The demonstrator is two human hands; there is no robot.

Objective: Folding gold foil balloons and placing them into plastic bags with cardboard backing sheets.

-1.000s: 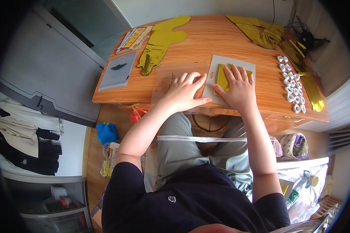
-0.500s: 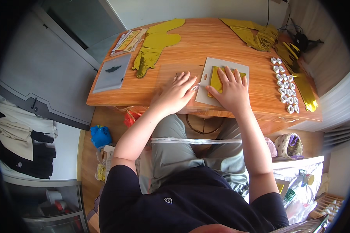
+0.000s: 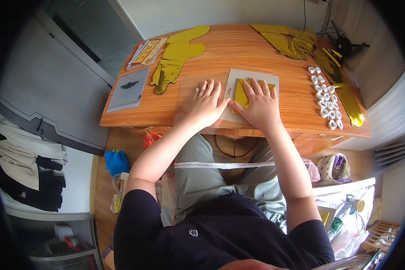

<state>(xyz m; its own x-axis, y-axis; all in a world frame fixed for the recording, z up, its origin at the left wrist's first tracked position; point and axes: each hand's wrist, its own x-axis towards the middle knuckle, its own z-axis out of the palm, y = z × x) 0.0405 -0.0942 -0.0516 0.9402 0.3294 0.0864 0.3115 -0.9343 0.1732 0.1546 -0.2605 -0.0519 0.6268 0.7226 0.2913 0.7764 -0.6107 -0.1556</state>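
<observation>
Desk [image 3: 256, 49]: wood, orange-brown, smooth with a soft sheen; board [image 3: 252, 76]: pale, matt, plastic-looking; gold sheet [image 3: 241, 92] on it: shiny foil; gold shape [image 3: 177, 54]: glossy foil, crinkled; gold pile [image 3: 292, 42]: same foil, creased; white pieces [image 3: 326, 96]: glossy plastic; grey sheet [image 3: 128, 87]: matt, smooth; trousers [image 3: 198, 180]: grey cloth.

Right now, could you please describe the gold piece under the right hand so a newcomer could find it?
On the wooden table, find the pale board at the front edge. The gold piece lies on it, flat beneath the right hand. Unlike the other gold shapes, it sits on that board.
</observation>
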